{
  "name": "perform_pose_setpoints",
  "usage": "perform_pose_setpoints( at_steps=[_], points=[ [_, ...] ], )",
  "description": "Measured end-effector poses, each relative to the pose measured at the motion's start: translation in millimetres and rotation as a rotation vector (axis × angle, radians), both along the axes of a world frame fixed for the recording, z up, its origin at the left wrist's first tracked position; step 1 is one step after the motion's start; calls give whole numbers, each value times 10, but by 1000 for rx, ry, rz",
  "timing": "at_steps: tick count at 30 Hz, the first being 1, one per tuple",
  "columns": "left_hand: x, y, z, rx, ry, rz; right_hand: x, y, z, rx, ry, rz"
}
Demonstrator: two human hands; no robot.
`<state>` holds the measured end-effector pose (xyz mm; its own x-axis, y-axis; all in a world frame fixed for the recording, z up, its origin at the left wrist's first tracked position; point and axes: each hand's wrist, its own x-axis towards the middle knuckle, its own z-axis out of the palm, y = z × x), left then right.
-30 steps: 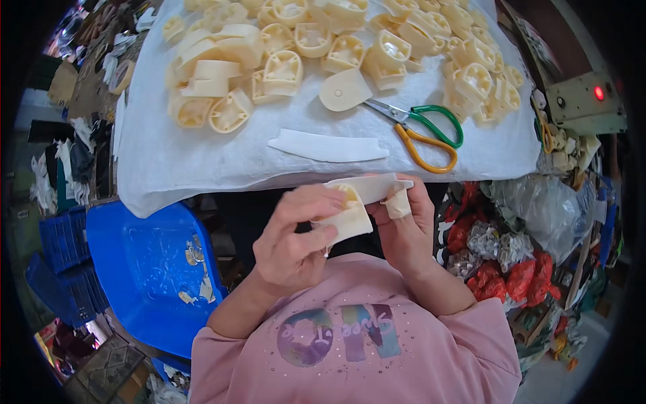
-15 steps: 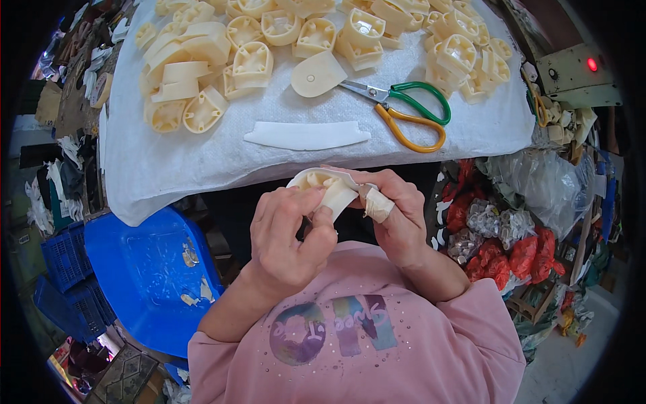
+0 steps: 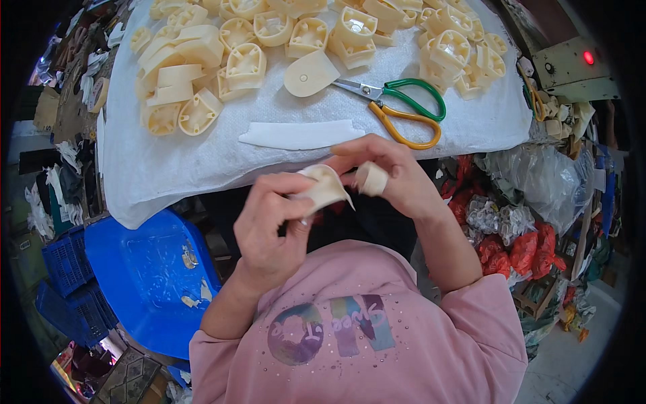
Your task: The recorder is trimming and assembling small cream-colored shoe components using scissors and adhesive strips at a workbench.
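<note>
Both hands are up in front of the chest, just below the table edge. The left hand [image 3: 272, 225] pinches a cream-coloured moulded plastic piece [image 3: 325, 188] between thumb and fingers, a firm, narrow grip, with the piece's pointed edge tipping down toward the right. The right hand [image 3: 393, 176] sits just beside it, fingers curled over, and its thumb wears a pale, bandage-like wrap [image 3: 372, 178]; the thumb tip is close against the piece, though whether it actually presses on it I cannot tell. So the piece is off the table, held in the air between the two hands, above the pink sweatshirt [image 3: 363, 330].

Up on the table, a white woven cloth [image 3: 168, 161] covers the surface. A flat white plastic strip [image 3: 301, 135] lies near its front edge, right above the hands. Behind it rest scissors with one green and one yellow-orange handle [image 3: 397, 108], blades pointing left toward a smooth cream rounded shell [image 3: 310, 74]. Farther back, a heap of cream ribbed plastic parts [image 3: 242, 64] spreads across the cloth from left to right.

Down at lower left stands a blue plastic stool [image 3: 151, 269] with scraps on its seat, and blue crates [image 3: 67, 276] beside it. At right, clear and red plastic bags [image 3: 531, 222] pile up under the table's edge.
</note>
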<state>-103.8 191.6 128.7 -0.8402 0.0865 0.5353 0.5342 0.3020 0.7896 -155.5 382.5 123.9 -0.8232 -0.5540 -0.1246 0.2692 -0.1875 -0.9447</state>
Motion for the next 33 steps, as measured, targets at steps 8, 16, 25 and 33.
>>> perform_pose_setpoints(
  at_steps=[8, 16, 25, 33],
  points=[
    [-32, 68, -76, -50, 129, -97, -137, -20, 73, 56, 8, 192],
    [-42, 37, -83, 149, -116, -26, -96, -166, -71, 101, 146, -58],
    [-40, 125, 0, 581, -486, -19, -79, -180, -11, 298, 706, -169],
    [-81, 119, 63, 539, -554, -39, -67, -202, -14, 140, 465, -222]
  ],
)
